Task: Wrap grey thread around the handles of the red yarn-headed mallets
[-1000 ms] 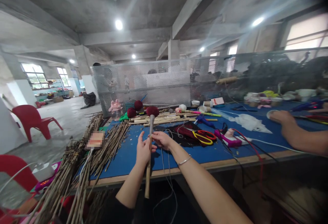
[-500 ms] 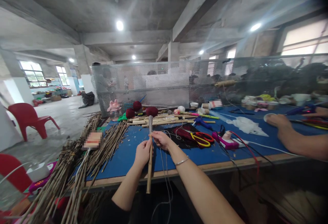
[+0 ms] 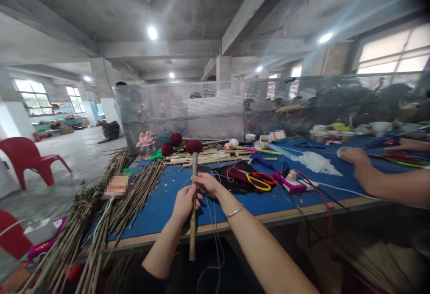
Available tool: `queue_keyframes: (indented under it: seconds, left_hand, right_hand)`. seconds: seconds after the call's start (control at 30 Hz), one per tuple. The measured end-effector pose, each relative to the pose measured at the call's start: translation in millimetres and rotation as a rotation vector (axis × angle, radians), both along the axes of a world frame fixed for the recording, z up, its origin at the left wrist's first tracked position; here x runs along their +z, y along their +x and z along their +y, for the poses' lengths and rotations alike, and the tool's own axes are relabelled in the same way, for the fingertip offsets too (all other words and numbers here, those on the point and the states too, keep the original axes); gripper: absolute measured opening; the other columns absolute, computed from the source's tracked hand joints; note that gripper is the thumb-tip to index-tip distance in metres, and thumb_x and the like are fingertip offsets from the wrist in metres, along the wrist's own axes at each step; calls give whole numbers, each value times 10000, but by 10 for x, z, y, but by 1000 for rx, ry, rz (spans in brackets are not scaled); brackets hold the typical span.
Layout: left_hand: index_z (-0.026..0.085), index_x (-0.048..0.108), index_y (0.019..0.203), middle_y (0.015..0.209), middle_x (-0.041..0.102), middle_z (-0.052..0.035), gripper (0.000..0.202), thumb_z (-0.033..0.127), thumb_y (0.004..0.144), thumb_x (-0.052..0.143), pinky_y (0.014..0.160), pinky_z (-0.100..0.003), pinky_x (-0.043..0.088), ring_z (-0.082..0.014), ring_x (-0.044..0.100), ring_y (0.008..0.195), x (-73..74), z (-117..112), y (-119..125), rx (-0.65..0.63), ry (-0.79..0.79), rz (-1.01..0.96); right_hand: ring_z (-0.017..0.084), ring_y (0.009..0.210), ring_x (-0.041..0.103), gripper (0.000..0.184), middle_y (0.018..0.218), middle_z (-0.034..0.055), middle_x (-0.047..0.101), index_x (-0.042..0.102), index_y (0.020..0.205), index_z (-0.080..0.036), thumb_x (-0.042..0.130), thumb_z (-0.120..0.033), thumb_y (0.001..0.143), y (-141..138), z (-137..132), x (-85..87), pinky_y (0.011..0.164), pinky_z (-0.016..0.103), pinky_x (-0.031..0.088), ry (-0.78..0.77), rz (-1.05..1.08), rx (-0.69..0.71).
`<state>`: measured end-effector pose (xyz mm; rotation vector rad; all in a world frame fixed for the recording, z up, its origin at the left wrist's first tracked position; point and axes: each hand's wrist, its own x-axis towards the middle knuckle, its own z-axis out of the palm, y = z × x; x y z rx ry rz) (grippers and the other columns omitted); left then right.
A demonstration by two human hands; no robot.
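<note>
A bamboo stick (image 3: 192,240) stands nearly upright before me, its upper part wrapped in grey. At its top end shows a dark red ball (image 3: 194,146); whether the two are joined I cannot tell. My left hand (image 3: 184,202) is closed around the stick's middle. Just above, my right hand (image 3: 206,183) pinches at the stick, its fingertips partly hidden. Thin grey cord (image 3: 215,226) hangs below my right hand past the table edge. Right of my hands lie scissors (image 3: 258,182) with yellow and red handles, on dark cloth (image 3: 235,178).
Thin twigs (image 3: 137,195) cover the blue table's left side. Farther back are cut sticks (image 3: 215,156), more red balls (image 3: 171,144) and a blue glue gun (image 3: 262,160). A purple power strip (image 3: 290,184) trails cables. At right, another person's hand (image 3: 356,157) holds a round item.
The whole view has shifted slightly, so most things sit a little farther left. My hands keep their hold on the stick, and the left fingers have shifted slightly around it.
</note>
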<state>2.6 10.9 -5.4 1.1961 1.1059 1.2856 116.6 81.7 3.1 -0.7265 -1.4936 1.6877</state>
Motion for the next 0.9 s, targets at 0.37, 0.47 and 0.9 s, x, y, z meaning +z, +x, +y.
queue_keyframes:
  seconds: [0.37,0.47,0.9]
  left_hand:
    - [151,591,851,622,550,21,290,384,679,604,472,-190,391,-83,492,484,-51,24,-37,354,284,305]
    - [147,583,923,575,524,34,321,388,714,559,392,-190,362,-84,468,412,-32,7,-16,340,191,231]
    - [114,560,979,695,634,-47,402,410,709,599,460,-214,462,-121,589,524,-5,27,-14,183,121,-16]
  right_hand:
    - [15,298,187,344,379,-117,310,486,664,-152,675,-438,637,-22,-52,8,326,198,83,64,-107,-63]
    - [17,304,176,327,380,-117,303,486,670,-154,665,-427,644,-25,-74,27,326,197,74,52,-75,-23]
    - [12,291,161,327,381,-122,334,512,755,-143,680,-386,615,-11,-70,25,315,190,51,-45,58,23]
